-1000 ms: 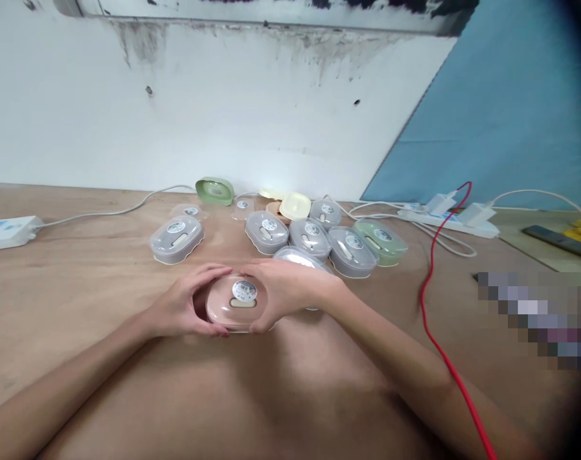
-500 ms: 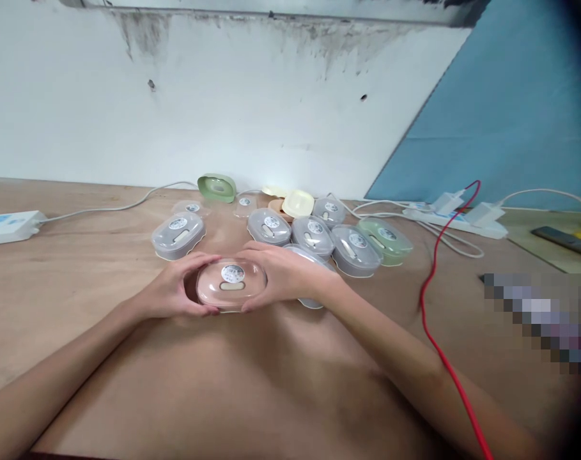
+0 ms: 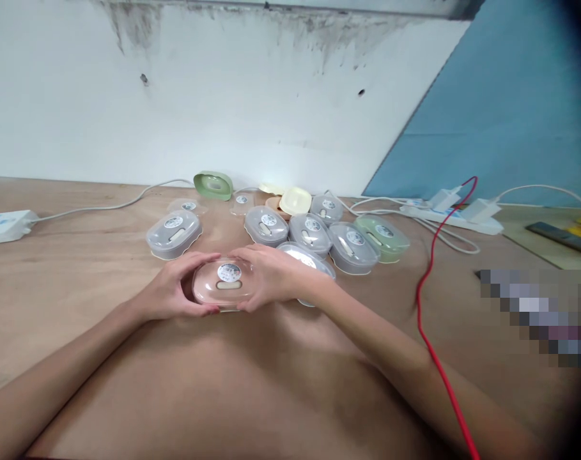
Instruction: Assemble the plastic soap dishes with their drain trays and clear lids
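A pinkish oval soap box (image 3: 213,295) with a clear lid and a round printed sticker is between my two hands. My left hand (image 3: 178,291) curls around its left end, thumb at the near side and fingers at the far side. Gripping the other end is my right hand (image 3: 271,278), which hides that end of the box. Just behind my right wrist, a grey soap box (image 3: 310,255) is partly covered. Another grey soap box (image 3: 174,235) lies beyond my left hand.
Several grey soap boxes (image 3: 266,227) and a green one (image 3: 382,239) stand behind my hands. Farther back are an open green box part (image 3: 213,185) and a cream one (image 3: 296,200). A red cable (image 3: 427,319) crosses the right side near a power strip (image 3: 463,218). Another power strip (image 3: 7,227) lies left.
The whole view has shifted slightly, so things sit a little farther left. Both hands keep their hold on the pinkish soap box, with the right fingers slightly farther over it.
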Demonstrator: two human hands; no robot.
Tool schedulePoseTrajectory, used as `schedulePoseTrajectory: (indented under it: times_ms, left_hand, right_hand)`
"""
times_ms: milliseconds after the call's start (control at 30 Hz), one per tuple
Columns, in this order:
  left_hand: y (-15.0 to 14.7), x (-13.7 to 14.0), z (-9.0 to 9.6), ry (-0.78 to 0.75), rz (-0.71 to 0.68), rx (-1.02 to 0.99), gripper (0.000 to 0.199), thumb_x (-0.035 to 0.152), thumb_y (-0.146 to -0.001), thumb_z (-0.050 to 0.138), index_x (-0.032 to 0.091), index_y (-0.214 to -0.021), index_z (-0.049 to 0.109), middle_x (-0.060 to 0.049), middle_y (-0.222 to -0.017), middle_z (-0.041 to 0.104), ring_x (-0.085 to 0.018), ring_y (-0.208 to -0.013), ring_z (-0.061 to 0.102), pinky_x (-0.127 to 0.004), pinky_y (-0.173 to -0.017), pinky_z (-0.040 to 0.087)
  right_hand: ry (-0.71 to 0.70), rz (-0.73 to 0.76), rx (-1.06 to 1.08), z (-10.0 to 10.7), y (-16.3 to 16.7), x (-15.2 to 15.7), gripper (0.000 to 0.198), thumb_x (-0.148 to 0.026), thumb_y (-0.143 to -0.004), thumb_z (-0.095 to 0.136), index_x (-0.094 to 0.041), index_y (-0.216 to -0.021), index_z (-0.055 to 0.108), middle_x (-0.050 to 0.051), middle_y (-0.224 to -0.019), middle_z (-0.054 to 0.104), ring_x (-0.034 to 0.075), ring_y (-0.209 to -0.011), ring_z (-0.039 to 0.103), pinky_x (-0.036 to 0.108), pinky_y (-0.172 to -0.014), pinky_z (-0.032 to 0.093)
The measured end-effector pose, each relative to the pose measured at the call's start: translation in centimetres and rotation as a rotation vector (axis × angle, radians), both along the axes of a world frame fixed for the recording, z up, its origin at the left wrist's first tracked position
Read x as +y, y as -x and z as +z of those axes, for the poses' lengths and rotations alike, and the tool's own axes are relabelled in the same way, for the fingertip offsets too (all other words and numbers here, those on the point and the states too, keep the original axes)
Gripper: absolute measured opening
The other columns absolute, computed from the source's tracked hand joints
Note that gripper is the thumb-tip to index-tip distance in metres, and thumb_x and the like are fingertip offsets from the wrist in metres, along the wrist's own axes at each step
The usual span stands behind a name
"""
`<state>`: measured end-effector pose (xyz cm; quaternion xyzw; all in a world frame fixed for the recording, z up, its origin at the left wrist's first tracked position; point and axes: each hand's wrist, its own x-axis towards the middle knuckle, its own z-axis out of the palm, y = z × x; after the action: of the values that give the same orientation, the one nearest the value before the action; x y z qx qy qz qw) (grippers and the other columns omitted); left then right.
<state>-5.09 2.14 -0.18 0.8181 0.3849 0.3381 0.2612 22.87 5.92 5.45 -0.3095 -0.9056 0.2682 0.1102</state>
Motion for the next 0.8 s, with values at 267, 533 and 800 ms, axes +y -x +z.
schedulePoseTrajectory:
  times_ms: [267,533,800]
  left_hand:
    - [-0.7,-0.5,0.3,-0.062,0.07,0.077,0.083,0.042,-0.073,0.091,0.032,-0.149,0.06,-0.011,-0.147,0.068,-0.04,-0.13,0.069,-0.056,-0.111,0.059]
    - [-0.1,-0.4,0.0,-0.047,0.046,0.074,0.088,0.043,-0.075,0.093,0.033,-0.154,0.054,-0.011,-0.153,0.064,-0.04,-0.136,0.066,-0.057,-0.113,0.056]
    - [0.0,-0.3,0.3,0.01,-0.028,0.011,0.092,0.044,-0.075,0.097,0.033,-0.154,0.051,-0.012,-0.154,0.062,-0.038,-0.136,0.066,-0.054,-0.114,0.057]
  right_hand:
    - [-0.059,-0.001,0.006,-0.3,-0.2,-0.1,0.086,-0.05,-0.072,0.092,-0.025,-0.148,0.061,0.011,-0.139,0.071,0.035,-0.127,0.066,0.045,-0.103,0.051]
    - [-0.122,0.011,-0.061,1.0,-0.1,-0.4,0.085,-0.054,-0.072,0.092,-0.025,-0.146,0.063,0.008,-0.132,0.076,0.036,-0.126,0.067,0.046,-0.109,0.045]
    - [-0.064,0.015,-0.039,1.0,-0.3,0.0,0.087,-0.055,-0.071,0.093,-0.025,-0.147,0.063,0.008,-0.128,0.077,0.033,-0.116,0.071,0.04,-0.092,0.051]
